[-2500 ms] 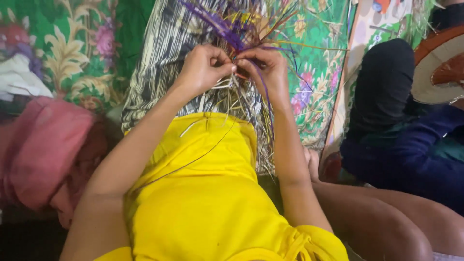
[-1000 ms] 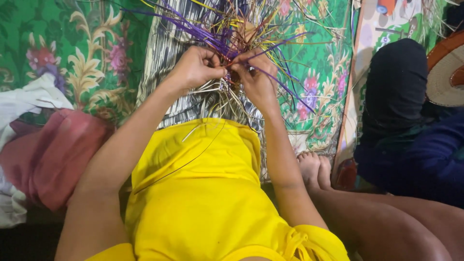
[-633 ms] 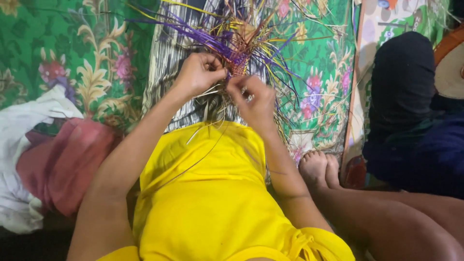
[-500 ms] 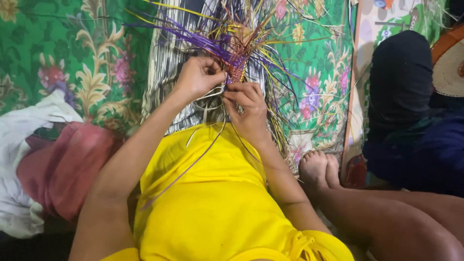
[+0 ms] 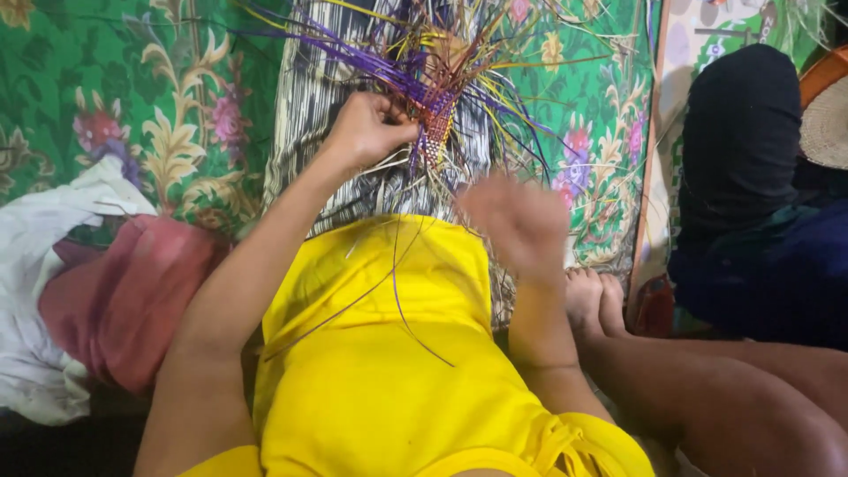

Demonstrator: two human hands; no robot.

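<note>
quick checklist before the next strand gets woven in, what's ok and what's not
1. Left hand pinching the woven piece: ok, fingers closed at its edge.
2. Right hand on the work: not ok, it is off the weave, blurred, and its grip cannot be read.
3. Loose purple strands fanned clear of the woven core: ok, they spread outward to the upper left.
4. Long strands trailing over the yellow cloth: ok, they lie free on the lap.
5. Which strand comes next: cannot tell, the bundle is too tangled.
6. Space to the right: not ok, another person's feet are close beside the right forearm.
</note>
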